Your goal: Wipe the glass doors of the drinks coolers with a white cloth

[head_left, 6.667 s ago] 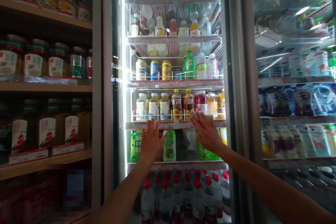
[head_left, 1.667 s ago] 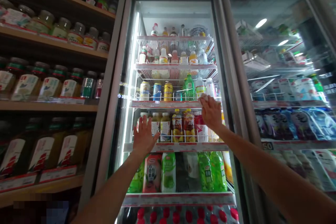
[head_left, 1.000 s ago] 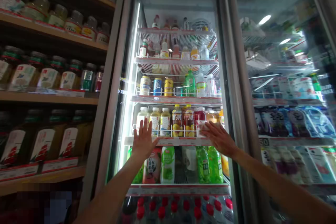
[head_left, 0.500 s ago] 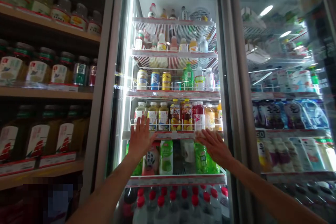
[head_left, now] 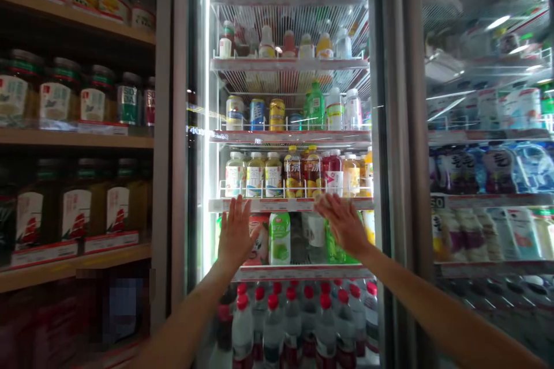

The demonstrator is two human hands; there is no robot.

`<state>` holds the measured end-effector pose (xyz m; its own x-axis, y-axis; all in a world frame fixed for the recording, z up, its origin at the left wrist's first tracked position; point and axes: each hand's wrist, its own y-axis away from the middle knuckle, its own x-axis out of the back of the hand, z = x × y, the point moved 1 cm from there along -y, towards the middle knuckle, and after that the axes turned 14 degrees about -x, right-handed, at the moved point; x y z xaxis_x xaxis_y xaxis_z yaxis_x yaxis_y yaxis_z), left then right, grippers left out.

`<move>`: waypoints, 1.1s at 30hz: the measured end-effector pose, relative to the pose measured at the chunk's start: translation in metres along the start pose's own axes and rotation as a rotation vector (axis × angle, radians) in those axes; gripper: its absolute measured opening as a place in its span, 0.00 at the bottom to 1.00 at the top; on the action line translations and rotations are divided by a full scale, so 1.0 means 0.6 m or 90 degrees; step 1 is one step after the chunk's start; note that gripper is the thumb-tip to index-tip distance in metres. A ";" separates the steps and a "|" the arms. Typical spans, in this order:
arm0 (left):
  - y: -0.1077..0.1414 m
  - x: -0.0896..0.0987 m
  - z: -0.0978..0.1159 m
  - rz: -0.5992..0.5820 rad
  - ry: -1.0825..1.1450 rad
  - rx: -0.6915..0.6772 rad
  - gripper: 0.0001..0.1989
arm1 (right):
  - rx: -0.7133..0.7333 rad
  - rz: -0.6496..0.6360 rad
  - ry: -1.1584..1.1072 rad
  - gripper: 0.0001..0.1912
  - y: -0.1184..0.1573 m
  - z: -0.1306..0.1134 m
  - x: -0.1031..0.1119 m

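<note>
My left hand is raised with fingers spread in front of a lit drinks fridge, overlapping a shelf edge and a pinkish drink carton behind it. A green and white bottle shows just right of that hand. My right hand, palm down and fingers stretched out, holds nothing; it partly covers green bottles on the same lower shelf. Whether either hand touches anything cannot be made out. Above the hands stand bottled teas and juices, among them a brown bottle with a yellow cap.
Bottles with red caps crowd the fridge bottom. Cans and bottles fill upper wire shelves. Metal door frames border the opening. Wooden shelves with jars and bottles stand left; another glass-fronted fridge section is at right.
The view has tilted down, so the shelves appear higher and more red-capped bottles show. Both hands stay raised, the right one shifted slightly left against the shelf behind it.
</note>
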<state>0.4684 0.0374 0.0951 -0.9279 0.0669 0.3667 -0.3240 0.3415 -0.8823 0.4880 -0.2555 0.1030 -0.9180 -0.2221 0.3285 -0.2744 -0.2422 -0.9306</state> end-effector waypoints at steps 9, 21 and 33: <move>0.084 -0.024 0.046 0.004 0.021 -0.033 0.31 | 0.170 -0.052 -0.007 0.34 0.124 -0.088 -0.045; 0.128 -0.028 0.094 -0.044 0.016 -0.059 0.31 | 0.112 -0.072 -0.036 0.34 0.122 -0.100 -0.044; 0.140 -0.042 0.177 -0.042 0.026 -0.154 0.29 | -0.024 -0.040 -0.005 0.31 0.135 -0.063 -0.037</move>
<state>0.4448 -0.0354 -0.0199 -0.8964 0.0738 0.4370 -0.3252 0.5604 -0.7617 0.4752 -0.2345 0.0144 -0.8964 -0.2147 0.3877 -0.3423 -0.2205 -0.9134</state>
